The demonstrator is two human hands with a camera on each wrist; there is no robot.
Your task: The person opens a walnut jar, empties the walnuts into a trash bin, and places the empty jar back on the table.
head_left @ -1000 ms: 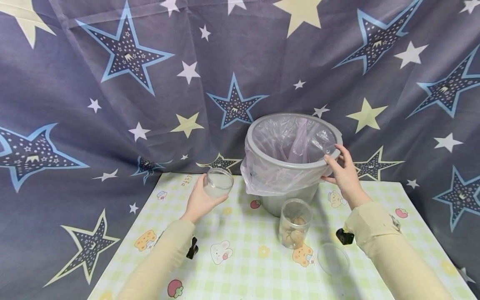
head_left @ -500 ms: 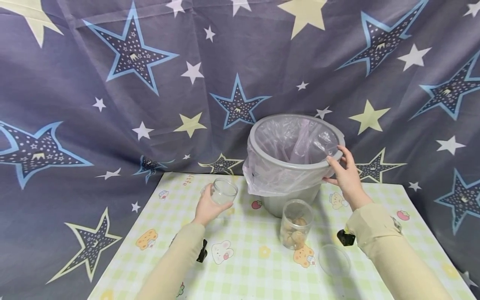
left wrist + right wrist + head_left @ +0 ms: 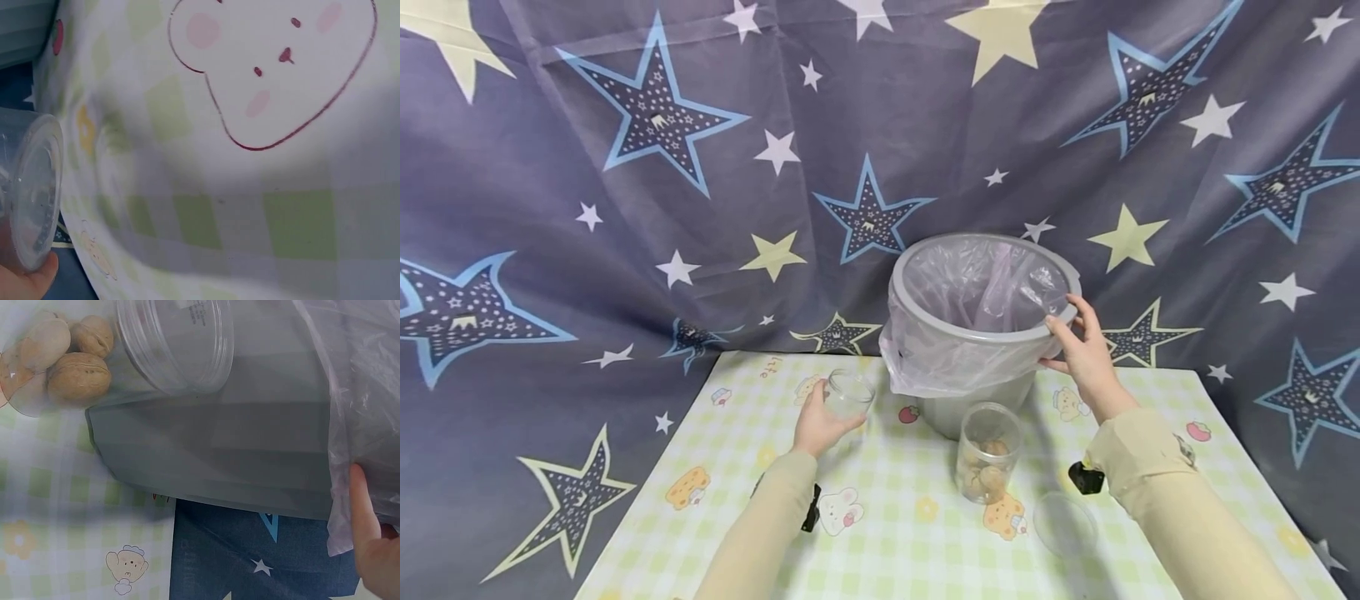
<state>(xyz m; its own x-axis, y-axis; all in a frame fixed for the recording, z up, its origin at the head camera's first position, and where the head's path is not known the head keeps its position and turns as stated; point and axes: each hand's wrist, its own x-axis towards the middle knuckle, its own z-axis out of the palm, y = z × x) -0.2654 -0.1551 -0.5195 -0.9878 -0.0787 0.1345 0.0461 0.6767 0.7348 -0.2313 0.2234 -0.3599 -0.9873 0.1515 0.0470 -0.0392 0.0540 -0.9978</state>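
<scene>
My left hand grips a clear plastic jar by its side, close over the left part of the table; nothing shows inside it. In the left wrist view the base of that jar faces the camera, with a fingertip below it. On the right, my right hand holds the rim of a grey trash bin lined with a translucent pinkish bag. From the right wrist, one finger lies against the bag. A second clear jar stands upright before the bin, with several walnuts in it.
A clear round lid lies on the table right of the walnut jar. The tablecloth is green-checked with cartoon prints. Behind the table hangs a dark star-patterned curtain.
My left hand has lowered the clear jar toward the table and shifted it slightly right. The right hand stays on the bin's rim, and the walnut jar and lid have not moved.
</scene>
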